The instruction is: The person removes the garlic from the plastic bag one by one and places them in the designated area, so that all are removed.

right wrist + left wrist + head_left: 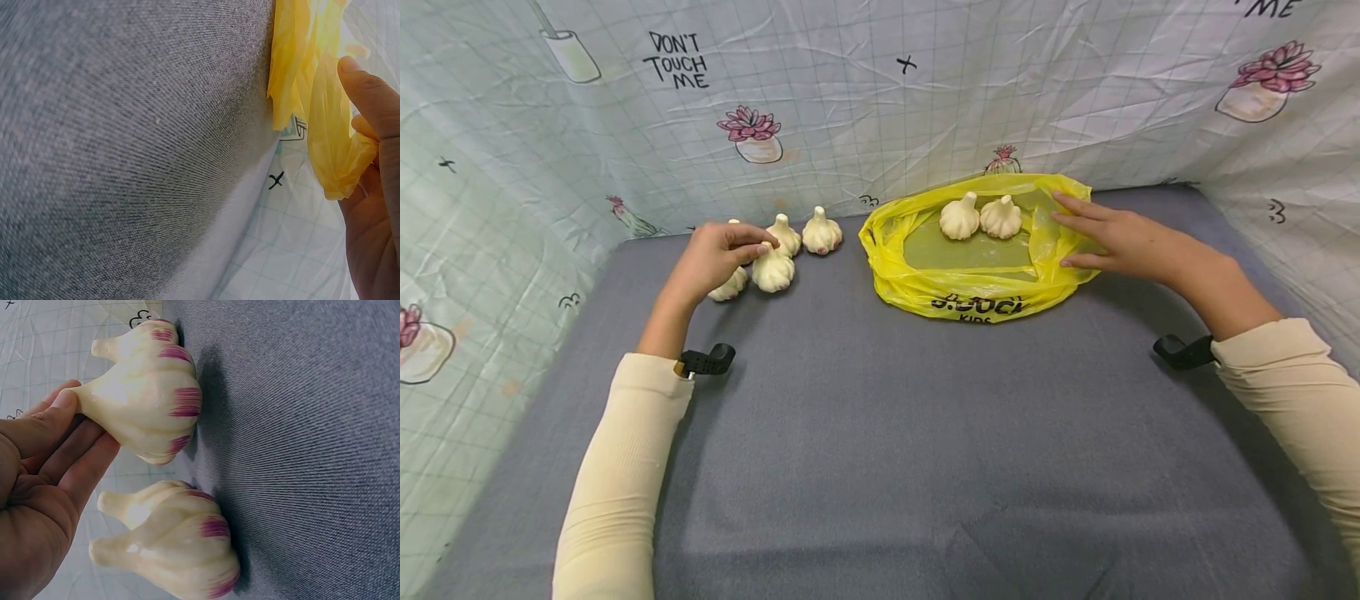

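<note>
My left hand (pixel 718 254) pinches the stem of a garlic bulb (pixel 772 271) between thumb and fingers. In the left wrist view that bulb (pixel 147 403) shows purple streaks low on its sides, close over the grey cloth. Other garlic bulbs (pixel 822 231) stand around it, some partly hidden by the hand. A yellow plastic bag (pixel 895 279) lies with its mouth spread wide, and two garlic bulbs (pixel 959 218) sit inside near the back. At the bag's right rim, my right hand (pixel 1123 242) touches the plastic with fingers spread; the right wrist view shows yellow folds (pixel 337 144) beside its thumb.
A grey cloth (pixel 887 433) covers the table. Behind and at both sides hangs a pale checked sheet (pixel 850 92) printed with potted plants and words. Each wrist wears a black mount (pixel 707 360).
</note>
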`<action>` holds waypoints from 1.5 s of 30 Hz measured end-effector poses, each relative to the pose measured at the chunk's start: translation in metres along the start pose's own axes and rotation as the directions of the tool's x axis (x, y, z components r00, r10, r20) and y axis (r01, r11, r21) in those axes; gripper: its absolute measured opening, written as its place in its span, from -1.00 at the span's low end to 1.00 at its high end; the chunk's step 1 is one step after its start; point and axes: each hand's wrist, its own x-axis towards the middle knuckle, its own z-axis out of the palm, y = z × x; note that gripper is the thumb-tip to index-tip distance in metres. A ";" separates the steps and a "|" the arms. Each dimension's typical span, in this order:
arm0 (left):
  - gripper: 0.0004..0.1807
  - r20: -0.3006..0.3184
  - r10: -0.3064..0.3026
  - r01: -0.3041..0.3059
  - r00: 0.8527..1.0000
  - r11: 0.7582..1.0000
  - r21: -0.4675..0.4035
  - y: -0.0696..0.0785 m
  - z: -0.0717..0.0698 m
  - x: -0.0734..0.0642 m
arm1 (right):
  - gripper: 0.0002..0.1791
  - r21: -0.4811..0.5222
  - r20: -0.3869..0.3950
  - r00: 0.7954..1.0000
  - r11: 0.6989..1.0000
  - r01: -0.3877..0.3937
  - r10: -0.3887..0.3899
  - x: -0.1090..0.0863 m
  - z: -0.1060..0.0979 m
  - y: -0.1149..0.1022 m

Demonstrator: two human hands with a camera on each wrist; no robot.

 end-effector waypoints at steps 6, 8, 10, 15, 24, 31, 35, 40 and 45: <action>-0.78 -0.016 -0.002 0.002 1.000 1.000 0.005 -0.004 0.003 0.002 | -0.18 -0.004 0.007 1.000 1.000 -0.003 0.003 0.001 0.000 0.000; -0.79 -0.025 -0.001 0.001 1.000 1.000 0.004 -0.004 0.004 0.003 | -0.18 -0.006 0.004 1.000 1.000 0.000 0.000 0.001 0.000 -0.001; -0.79 -0.032 -0.002 0.002 0.999 1.000 0.004 -0.005 0.005 0.003 | -0.18 -0.009 0.002 1.000 1.000 0.006 -0.006 0.002 0.000 0.000; -0.79 -0.037 -0.004 0.005 0.999 1.000 0.003 -0.005 0.005 0.004 | -0.18 -0.009 0.001 1.000 1.000 0.008 -0.008 0.002 0.002 0.001; -0.79 -0.050 0.004 -0.003 0.999 1.000 0.013 -0.006 0.005 0.002 | -0.18 -0.001 -0.001 1.000 1.000 0.007 -0.007 0.001 0.002 0.001; -0.80 -0.077 0.013 -0.011 0.997 1.000 0.025 -0.008 0.006 0.002 | -0.18 -0.004 0.002 1.000 1.000 0.001 -0.001 0.001 0.003 0.000; -0.79 -0.077 0.006 -0.004 0.997 1.000 0.030 -0.007 0.007 0.001 | -0.19 -0.007 -0.005 1.000 1.000 0.008 -0.008 0.001 0.004 0.000; -0.72 -0.067 -0.014 0.015 0.998 1.000 0.021 -0.002 0.007 0.000 | -0.19 -0.003 -0.005 1.000 1.000 0.009 -0.009 0.001 0.004 -0.001; -0.66 -0.087 -0.008 0.005 0.996 1.000 -0.028 0.017 0.009 0.003 | -0.19 -0.006 -0.005 1.000 1.000 0.003 -0.003 0.000 0.003 -0.001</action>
